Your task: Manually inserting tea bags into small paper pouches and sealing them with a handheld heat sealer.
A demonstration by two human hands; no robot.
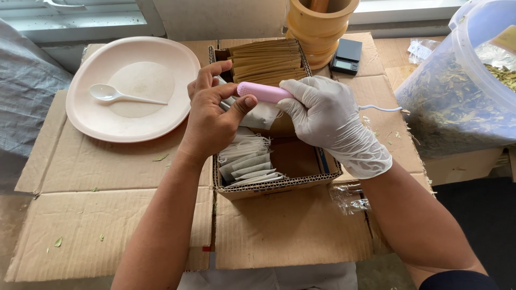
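My bare left hand (pixel 210 119) pinches a white tea bag (pixel 257 114) above an open cardboard box (pixel 279 185). The bag's edge sits in the jaws of a pink handheld sealer (pixel 263 92). My right hand (pixel 329 119), in a white glove, is wrapped around that sealer, and a white cord (pixel 380 108) runs off it to the right. Inside the box lie several filled white tea bags (pixel 248 161) at the front left and a stack of tan paper envelopes (pixel 267 60) at the back.
A pale pink plate (pixel 161 59) with a white plastic spoon (pixel 115 95) sits at the left on flattened cardboard (pixel 97 225). A wooden mortar (pixel 318 27) and small black scale (pixel 346 56) stand behind. A clear tub of dried leaves (pixel 457 96) is at right.
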